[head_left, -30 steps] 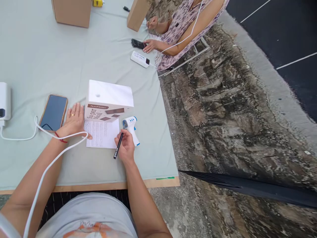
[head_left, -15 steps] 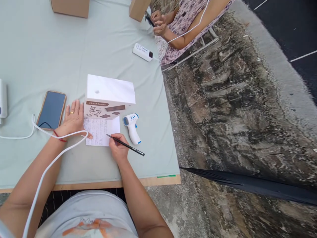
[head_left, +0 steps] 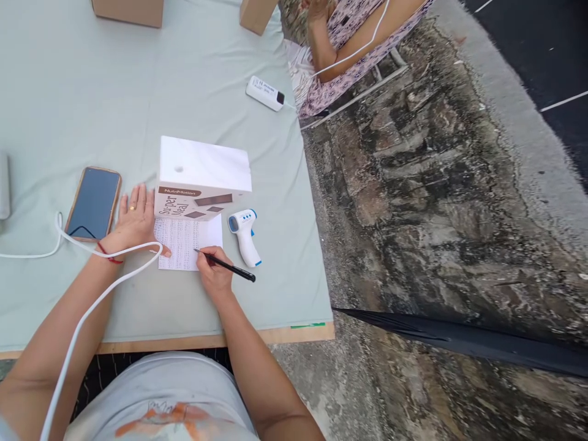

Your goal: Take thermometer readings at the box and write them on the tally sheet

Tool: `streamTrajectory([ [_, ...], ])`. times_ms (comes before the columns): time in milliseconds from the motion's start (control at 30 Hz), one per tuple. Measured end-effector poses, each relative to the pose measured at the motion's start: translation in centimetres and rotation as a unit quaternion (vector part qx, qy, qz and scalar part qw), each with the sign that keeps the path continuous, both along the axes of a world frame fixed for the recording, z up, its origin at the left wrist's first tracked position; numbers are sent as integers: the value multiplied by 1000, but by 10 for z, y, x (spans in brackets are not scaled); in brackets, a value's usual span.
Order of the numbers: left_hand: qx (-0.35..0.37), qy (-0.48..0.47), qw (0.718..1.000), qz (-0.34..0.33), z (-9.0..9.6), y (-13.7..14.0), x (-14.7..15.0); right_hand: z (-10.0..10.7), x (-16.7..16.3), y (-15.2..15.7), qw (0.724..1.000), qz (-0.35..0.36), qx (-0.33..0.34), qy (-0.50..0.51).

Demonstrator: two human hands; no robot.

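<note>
A black pen [head_left: 229, 266] is pinched in my right hand [head_left: 214, 273], its tip at the sheet of paper [head_left: 179, 242], which bears rows of small handwriting. Flat on the tablecloth, my left hand [head_left: 136, 220] has its fingers stretched out, beside the paper's left edge with the thumb on its corner. A white and brown box [head_left: 204, 165] stands across the paper's upper part and hides some of it. Right of the paper lies a white and blue infrared thermometer [head_left: 245, 237]. Left of my left hand rests a smartphone [head_left: 94, 202] with a dark screen.
A white cable [head_left: 105, 285] loops over my left wrist. A white device [head_left: 265, 94] lies near the table's right edge. Cardboard boxes [head_left: 128, 11] stand at the far side. Another person's arm [head_left: 324, 49] is beyond the table's right side.
My right hand and the pen have shifted slightly left along the paper. The other person's hands have moved up, and the dark device in them is out of view. My left hand stays put.
</note>
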State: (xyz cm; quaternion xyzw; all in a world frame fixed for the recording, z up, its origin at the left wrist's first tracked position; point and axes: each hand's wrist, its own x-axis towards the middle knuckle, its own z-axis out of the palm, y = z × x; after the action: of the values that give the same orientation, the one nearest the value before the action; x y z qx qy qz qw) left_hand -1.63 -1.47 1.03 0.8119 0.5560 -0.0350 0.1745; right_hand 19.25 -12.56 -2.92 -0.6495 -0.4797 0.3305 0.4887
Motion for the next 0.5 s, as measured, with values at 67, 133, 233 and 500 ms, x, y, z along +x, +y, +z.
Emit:
streamTrajectory([
  [67,-2,1,1000,-1,0,0,0,0,0,0,1000,3,0,1],
  [133,0,-2,1000,-1,-1,0,0,1,-1,0,1000,7,-1,1],
  [233,8,-9,1000,-1,-1,-1,0,1,-1,0,1000,7,-5,-1],
  [500,2,1,1000,2,0,-2,1,2,-1,0,1000,5,-6,4],
])
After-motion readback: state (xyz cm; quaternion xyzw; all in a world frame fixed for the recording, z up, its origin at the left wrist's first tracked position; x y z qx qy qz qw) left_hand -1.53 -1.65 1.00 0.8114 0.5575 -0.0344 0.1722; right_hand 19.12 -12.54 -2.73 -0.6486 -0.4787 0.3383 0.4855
